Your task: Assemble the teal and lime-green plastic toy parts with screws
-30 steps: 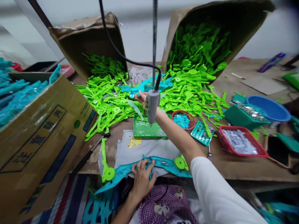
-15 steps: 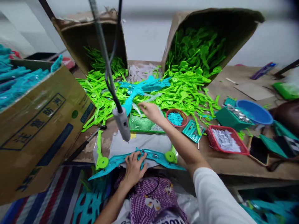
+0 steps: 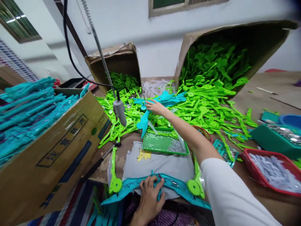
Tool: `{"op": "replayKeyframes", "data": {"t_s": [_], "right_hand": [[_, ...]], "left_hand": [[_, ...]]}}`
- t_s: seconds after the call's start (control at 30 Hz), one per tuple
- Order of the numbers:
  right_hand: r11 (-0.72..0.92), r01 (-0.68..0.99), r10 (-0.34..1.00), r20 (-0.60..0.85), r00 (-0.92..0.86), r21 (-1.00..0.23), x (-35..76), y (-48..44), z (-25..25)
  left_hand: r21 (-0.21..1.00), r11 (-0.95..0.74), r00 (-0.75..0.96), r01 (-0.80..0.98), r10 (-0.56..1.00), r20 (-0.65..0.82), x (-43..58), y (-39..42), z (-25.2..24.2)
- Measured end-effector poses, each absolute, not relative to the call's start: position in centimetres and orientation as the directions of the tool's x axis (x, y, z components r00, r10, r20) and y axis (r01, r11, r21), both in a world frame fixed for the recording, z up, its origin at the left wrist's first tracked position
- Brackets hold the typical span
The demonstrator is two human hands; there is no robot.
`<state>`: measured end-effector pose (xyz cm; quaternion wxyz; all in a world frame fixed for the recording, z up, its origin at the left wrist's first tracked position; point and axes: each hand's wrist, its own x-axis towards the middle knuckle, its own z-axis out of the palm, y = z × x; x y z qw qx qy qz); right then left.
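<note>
Left hand on the frame, right hand out over the teal pile

Your left hand (image 3: 150,195) has its fingers and thumb curled in a grasp over the middle of the teal frame (image 3: 168,181), which lies crosswise at the table's near edge. Reading the clock from there, your right hand (image 3: 156,106) is at 12 o'clock, its fingers stretched out and released over the teal pile (image 3: 171,99); whether they touch it cannot be told.

Just nearer you, a teal part (image 3: 143,121) slants down to the 10 o'clock corner of the green tray (image 3: 154,141). It did not lie there 1 second ago, when the hanging tool (image 3: 119,113) hung before your right wrist; the tool is now at 11 o'clock, apart from both hands. That suggests your right hand shifted the part while your left steadied the frame.

Your left hand hides the frame's centre, and the frame's 4 o'clock tip is hard to separate from your sleeve (image 3: 225,185). 2 lime pieces (image 3: 113,183) meet the frame near its ends, whether fixed or loose you cannot tell. The metal bits (image 3: 176,146) in the tray are too small to sort, and the red basket (image 3: 245,164) at 3 o'clock is cut off
</note>
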<state>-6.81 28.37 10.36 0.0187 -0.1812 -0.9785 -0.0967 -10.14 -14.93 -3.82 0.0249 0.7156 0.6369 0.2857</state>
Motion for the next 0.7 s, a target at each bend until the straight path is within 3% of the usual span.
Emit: {"op": "replayKeyframes", "data": {"t_s": [0.07, 0.13, 0.27, 0.4, 0.5, 0.6, 0.7], "right_hand": [[0.946, 0.292, 0.268, 0.167, -0.949, 0.141, -5.5, 28.3, 11.5], [0.95, 0.302, 0.275, 0.239, -0.931, 0.085, -4.4, 27.9, 12.6], [0.925, 0.378, 0.369, 0.161, -0.915, 0.032, -3.5, 25.6, 14.2], [0.909, 0.404, 0.395, 0.091, -0.914, 0.102, -2.7, 22.3, 15.9], [0.883, 0.441, 0.412, 0.183, -0.893, 0.164, -0.5, 19.9, 17.3], [0.879, 0.474, 0.443, 0.278, -0.852, 0.052, 2.4, 16.4, 17.8], [0.892, 0.443, 0.452, 0.19, -0.872, -0.086, 4.4, 11.4, 16.8]], "left_hand": [[0.443, -0.176, 0.011, 0.879, 0.937, 0.35, -10.1, -15.0, -3.7], [0.463, -0.174, 0.024, 0.869, 0.95, 0.312, -10.1, -15.0, -3.5], [0.462, -0.163, 0.051, 0.872, 0.968, 0.245, -10.2, -15.1, -3.1], [0.45, -0.164, 0.074, 0.878, 0.975, 0.211, -10.2, -15.0, -2.6], [0.435, -0.154, 0.088, 0.887, 0.982, 0.17, -10.2, -15.0, -2.2], [0.435, -0.145, 0.11, 0.889, 0.988, 0.105, -10.1, -15.0, -1.7], [0.433, -0.136, 0.123, 0.891, 0.991, 0.059, -10.0, -14.9, -1.2]]}}
